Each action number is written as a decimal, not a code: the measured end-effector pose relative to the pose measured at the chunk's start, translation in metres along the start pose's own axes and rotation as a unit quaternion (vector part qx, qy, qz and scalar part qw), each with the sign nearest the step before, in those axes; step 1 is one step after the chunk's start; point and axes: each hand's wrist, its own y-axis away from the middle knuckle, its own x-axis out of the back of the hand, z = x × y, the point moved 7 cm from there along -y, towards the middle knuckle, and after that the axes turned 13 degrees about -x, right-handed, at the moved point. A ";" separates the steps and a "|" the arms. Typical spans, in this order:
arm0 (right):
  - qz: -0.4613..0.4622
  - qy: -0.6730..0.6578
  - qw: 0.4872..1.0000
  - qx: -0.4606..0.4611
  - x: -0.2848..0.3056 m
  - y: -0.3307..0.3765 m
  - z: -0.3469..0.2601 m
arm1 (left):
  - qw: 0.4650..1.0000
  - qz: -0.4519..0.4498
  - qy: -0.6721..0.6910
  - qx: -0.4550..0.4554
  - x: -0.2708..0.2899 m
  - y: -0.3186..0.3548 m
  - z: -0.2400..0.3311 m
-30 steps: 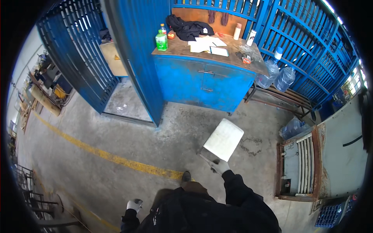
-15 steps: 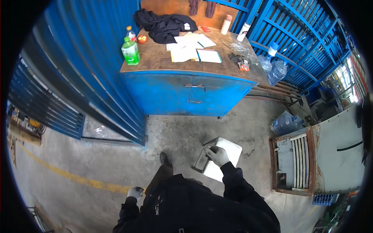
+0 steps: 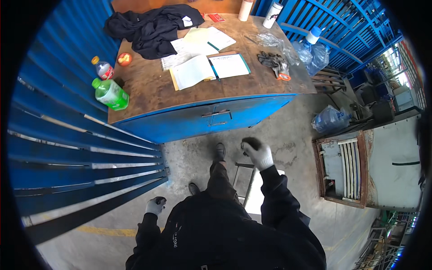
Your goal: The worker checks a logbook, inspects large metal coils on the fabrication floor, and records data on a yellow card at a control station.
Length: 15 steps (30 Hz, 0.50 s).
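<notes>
Well, from my end the right hand (image 3: 258, 153) curls near the white-topped stool (image 3: 255, 194) on the floor (image 3: 281, 128), whether gripping anything I can't tell; the left hand (image 3: 155, 205) hangs loose, seemingly empty, perhaps for balance. On the bench (image 3: 153, 92), the green bottle (image 3: 113, 96) stands apart from the papers (image 3: 193, 73), likely keeping them dry

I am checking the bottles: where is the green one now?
In the head view, the green bottle stands at the near left corner of the desk, beside the blue slatted panel and in front of the orange-capped bottle.
</notes>
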 end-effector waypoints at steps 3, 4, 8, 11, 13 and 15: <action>0.038 -0.047 0.997 0.046 0.024 -0.073 -0.040 | 0.999 0.030 0.022 0.028 -0.005 -0.013 -0.022; 0.049 -0.064 0.995 0.051 0.032 -0.100 -0.052 | 0.998 0.039 0.030 0.034 -0.007 -0.020 -0.014; 0.113 -0.074 0.984 0.116 0.083 -0.221 -0.074 | 0.991 0.067 0.030 0.111 -0.009 -0.030 0.021; 0.139 0.039 0.979 0.142 0.096 -0.281 -0.099 | 0.986 0.089 0.043 0.134 -0.022 -0.032 0.048; 0.158 0.071 0.969 0.177 0.103 -0.307 -0.104 | 0.983 0.096 0.047 0.152 -0.027 -0.039 0.067; 0.150 0.120 0.966 0.173 0.100 -0.320 -0.105 | 0.980 0.090 0.046 0.169 -0.034 -0.051 0.089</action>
